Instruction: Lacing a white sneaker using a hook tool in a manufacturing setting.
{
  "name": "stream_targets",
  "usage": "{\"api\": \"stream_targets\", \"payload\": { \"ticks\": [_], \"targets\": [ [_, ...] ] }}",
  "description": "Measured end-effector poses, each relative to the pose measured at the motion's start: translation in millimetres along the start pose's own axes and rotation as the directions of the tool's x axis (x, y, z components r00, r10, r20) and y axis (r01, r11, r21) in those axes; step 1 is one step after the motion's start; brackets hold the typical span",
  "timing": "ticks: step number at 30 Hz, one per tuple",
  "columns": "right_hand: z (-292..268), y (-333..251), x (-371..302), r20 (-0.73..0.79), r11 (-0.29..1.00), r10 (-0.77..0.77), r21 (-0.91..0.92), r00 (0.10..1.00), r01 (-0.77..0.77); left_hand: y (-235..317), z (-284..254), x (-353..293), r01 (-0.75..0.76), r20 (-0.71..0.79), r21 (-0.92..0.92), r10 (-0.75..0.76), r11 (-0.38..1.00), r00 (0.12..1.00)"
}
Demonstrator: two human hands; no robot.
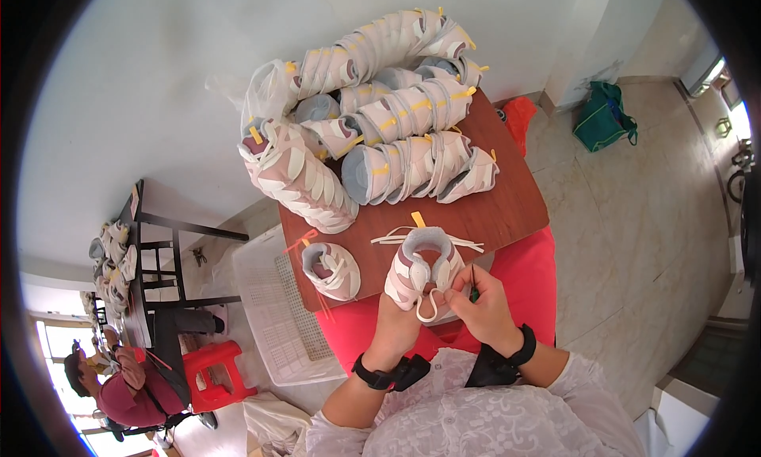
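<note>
A pink and white shoe upper (403,276) with a grey lining and a yellow heel tab is at the table's near edge. My left hand (396,328) is closed on its lower left side, the fingers mostly hidden beneath it. Pinched in my right hand (485,313) is a small green-handled tool (474,294), its thin dark tip pointing up. A white shoelace (426,311) loops at the front of the upper, touching my right fingertips. Its loose ends spread out behind the collar. To the left stands another upper (333,271) with an orange-red cord tied at it.
Nested rows of similar uppers (412,108) cover the back of the brown table (514,189). A clear plastic crate (273,318) stands left of it. Farther left, a person (135,390) sits by a red stool (216,375). A green bag (604,118) lies on the floor at right.
</note>
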State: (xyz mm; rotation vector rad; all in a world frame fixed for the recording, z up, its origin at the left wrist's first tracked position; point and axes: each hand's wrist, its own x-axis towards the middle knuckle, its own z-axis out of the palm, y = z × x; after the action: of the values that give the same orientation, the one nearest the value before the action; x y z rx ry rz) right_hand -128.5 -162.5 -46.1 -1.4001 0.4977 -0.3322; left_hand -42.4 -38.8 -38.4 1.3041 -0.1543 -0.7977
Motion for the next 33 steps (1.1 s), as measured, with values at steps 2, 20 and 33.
{"api": "stream_targets", "payload": {
  "ticks": [2,20,33],
  "targets": [
    [4,-4,-3,-0.020,0.998,-0.045,-0.037,0.999,0.044,0,0,0,-0.003,-0.022,-0.009,0.003,1.000,1.000],
    [-10,-26,13,0.196,0.723,-0.503,-0.438,0.842,0.534,6,-9,3,0.009,0.068,-0.055,-0.005,0.998,0.998],
    [-22,-37,32,0.495,0.591,-0.516,-0.386,0.700,0.708,5,-7,-1,0.039,0.119,-0.043,-0.034,0.998,0.992]
  ]
}}
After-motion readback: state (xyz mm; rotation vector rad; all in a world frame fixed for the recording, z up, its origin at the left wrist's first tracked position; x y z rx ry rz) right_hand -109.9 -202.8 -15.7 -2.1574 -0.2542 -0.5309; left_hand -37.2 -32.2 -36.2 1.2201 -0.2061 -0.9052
